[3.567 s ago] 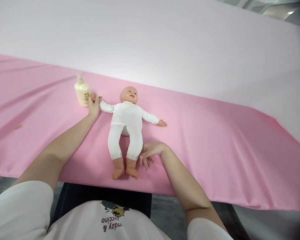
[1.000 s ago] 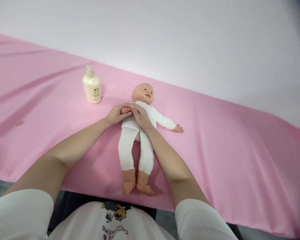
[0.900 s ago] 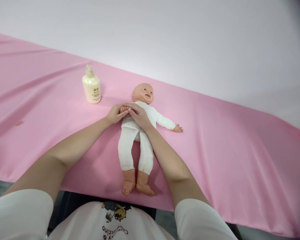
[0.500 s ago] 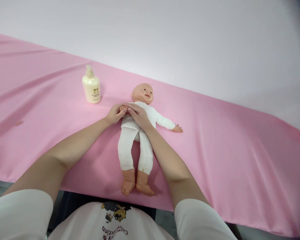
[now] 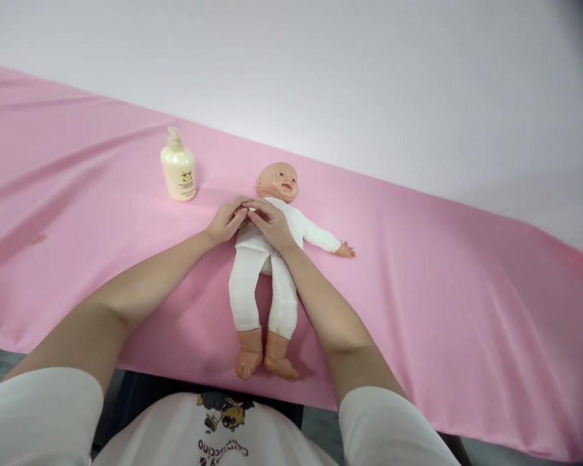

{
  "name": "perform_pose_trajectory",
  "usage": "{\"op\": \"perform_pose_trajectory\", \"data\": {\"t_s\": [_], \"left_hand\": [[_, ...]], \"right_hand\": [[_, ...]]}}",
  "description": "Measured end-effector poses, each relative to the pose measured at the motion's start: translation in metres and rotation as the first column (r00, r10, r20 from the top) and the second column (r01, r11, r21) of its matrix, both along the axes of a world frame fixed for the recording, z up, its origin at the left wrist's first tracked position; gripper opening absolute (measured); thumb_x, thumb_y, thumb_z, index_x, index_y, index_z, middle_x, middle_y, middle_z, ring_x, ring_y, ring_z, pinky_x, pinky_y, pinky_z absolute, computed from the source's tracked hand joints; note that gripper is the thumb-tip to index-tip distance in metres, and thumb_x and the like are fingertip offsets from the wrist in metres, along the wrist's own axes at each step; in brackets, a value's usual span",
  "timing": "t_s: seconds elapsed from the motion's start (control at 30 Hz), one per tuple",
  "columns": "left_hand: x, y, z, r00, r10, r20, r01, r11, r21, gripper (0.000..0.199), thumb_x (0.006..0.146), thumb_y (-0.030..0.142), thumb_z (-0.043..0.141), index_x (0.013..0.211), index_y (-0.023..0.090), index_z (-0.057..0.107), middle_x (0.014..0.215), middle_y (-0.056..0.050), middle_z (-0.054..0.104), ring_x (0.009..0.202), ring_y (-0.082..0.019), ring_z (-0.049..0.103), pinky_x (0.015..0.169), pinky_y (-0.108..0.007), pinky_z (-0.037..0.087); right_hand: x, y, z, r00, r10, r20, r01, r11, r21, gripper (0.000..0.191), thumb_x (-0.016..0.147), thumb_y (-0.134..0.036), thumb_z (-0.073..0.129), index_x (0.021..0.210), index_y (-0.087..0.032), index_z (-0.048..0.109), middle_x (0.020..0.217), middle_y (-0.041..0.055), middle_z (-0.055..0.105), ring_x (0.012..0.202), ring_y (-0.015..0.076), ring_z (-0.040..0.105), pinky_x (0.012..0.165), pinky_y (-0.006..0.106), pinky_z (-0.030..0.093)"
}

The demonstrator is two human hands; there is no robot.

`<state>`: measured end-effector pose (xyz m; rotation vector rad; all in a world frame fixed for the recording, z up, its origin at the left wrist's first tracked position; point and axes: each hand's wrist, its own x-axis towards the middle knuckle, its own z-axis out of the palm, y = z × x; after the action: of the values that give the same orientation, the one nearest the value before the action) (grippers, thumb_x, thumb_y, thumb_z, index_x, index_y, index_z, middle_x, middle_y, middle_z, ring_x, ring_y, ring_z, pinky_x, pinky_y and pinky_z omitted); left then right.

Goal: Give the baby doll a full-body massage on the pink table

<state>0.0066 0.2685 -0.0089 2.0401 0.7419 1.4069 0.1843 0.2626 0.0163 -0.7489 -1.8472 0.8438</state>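
Note:
A baby doll [image 5: 252,285] in a white body suit lies on its back, head away from me, bare feet toward me. My left hand [image 5: 226,222] is closed around the doll's small hand [image 5: 243,215] at the left of its chest. My right hand [image 5: 271,222] reaches over the chest and closes on that same doll hand from the other side. Both thumbs rest on it, and my fingers partly hide it. The doll's other arm [image 5: 323,236] stretches out to the right on the cloth, untouched.
A cream pump bottle [image 5: 179,171] stands on the pink cloth [image 5: 442,291], left of the doll's head. A small brownish mark [image 5: 37,239] shows on the cloth at the left. Behind the cloth's far edge is a white surface [image 5: 291,71].
My fingers and thumbs have shifted slightly on the doll's hand, covering more of it. The doll's body and the bottle stay in place.

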Motion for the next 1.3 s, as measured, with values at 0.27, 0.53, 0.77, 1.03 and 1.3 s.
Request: {"op": "perform_pose_trajectory", "data": {"t_s": [0.27,0.53,0.77,1.03,1.3], "left_hand": [[0.001,0.001,0.000,0.992,0.099,-0.074,-0.091,0.990,0.109,0.055,0.109,0.053,0.029,0.128,0.012,0.061,0.113,-0.014,0.073,0.094,-0.018,0.069,0.086,-0.032,0.055],[0.003,0.012,-0.009,0.968,0.183,-0.171,-0.154,0.974,0.167,0.040,0.107,0.045,0.037,0.119,0.016,0.062,0.114,-0.015,0.070,0.107,-0.023,0.067,0.094,-0.037,0.056],[-0.012,0.034,-0.014,0.921,0.370,-0.119,-0.362,0.928,0.086,0.025,0.093,0.029,0.063,0.116,0.019,0.060,0.111,-0.008,0.069,0.103,-0.019,0.066,0.097,-0.034,0.054],[-0.034,0.051,-0.006,0.895,0.446,-0.026,-0.446,0.894,-0.042,0.008,0.094,0.029,0.058,0.094,0.021,0.059,0.077,-0.001,0.061,0.073,-0.017,0.061,0.078,-0.030,0.053],[-0.063,0.060,0.001,0.808,0.561,-0.182,-0.551,0.828,0.105,0.019,0.096,0.019,0.045,0.092,0.019,0.064,0.109,-0.013,0.068,0.109,-0.026,0.064,0.104,-0.042,0.049]], "right_hand": [[-0.001,0.005,-0.010,1.000,-0.013,-0.003,0.013,1.000,-0.001,0.023,0.088,-0.028,0.061,0.108,-0.027,0.073,0.123,0.0031,0.067,0.079,0.0145,0.062,0.078,0.033,0.056],[-0.001,0.007,-0.011,0.997,-0.061,-0.037,0.061,0.998,-0.006,0.019,0.086,-0.026,0.059,0.102,-0.024,0.070,0.129,0.0042,0.067,0.080,0.0139,0.062,0.080,0.033,0.055],[-0.002,0.003,-0.007,0.998,-0.062,0.008,0.062,0.996,-0.065,0.021,0.087,-0.028,0.060,0.104,-0.023,0.071,0.106,0.0024,0.072,0.077,0.0135,0.061,0.077,0.031,0.051],[-0.002,0.004,-0.008,0.983,-0.174,0.058,0.173,0.985,0.031,0.021,0.092,-0.033,0.053,0.102,-0.022,0.069,0.096,0.0042,0.069,0.083,0.0184,0.065,0.079,0.034,0.053],[0.034,-0.014,-0.026,0.916,-0.338,0.217,0.276,0.922,0.273,0.025,0.091,-0.025,0.049,0.105,-0.021,0.069,0.122,0.0138,0.067,0.120,0.0272,0.061,0.111,0.049,0.048]]}}
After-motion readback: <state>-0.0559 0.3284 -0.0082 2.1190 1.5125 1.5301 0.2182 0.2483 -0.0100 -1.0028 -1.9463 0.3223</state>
